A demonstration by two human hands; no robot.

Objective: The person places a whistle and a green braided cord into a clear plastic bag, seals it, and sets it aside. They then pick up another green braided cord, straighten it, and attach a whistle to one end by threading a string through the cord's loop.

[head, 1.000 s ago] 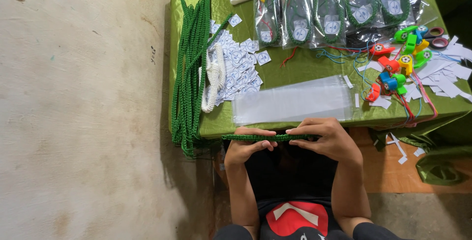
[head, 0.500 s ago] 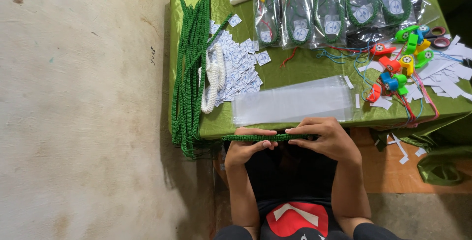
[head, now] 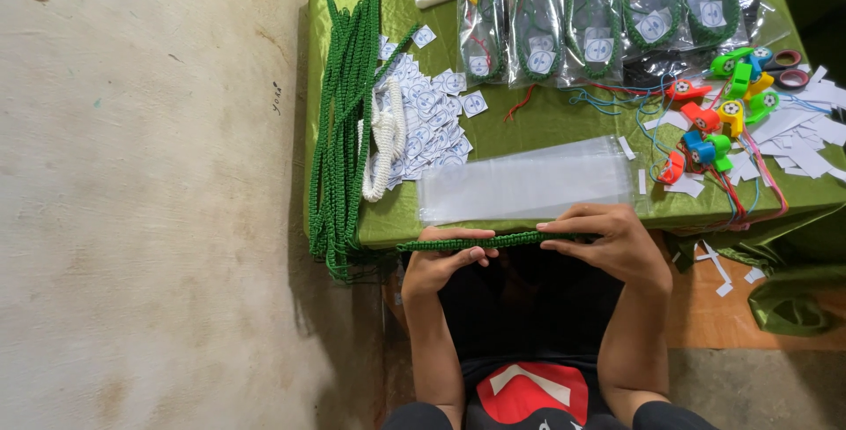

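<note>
A green braided cord (head: 493, 241) stretches level in front of me, just off the near edge of the green-covered table (head: 564, 117). My left hand (head: 443, 258) grips its left part with the fingers curled over it. My right hand (head: 610, 240) holds its right part, thumb and fingers pinched along the braid. A stack of clear plastic sleeves (head: 527, 185) lies on the table right behind my hands.
A bundle of green cords (head: 345, 122) hangs over the table's left edge, beside a white cord (head: 384, 135) and several small paper tags (head: 432, 117). Packed bags (head: 582, 16) line the back. Coloured plastic whistles (head: 718, 117) and paper scraps lie at right. Concrete floor at left.
</note>
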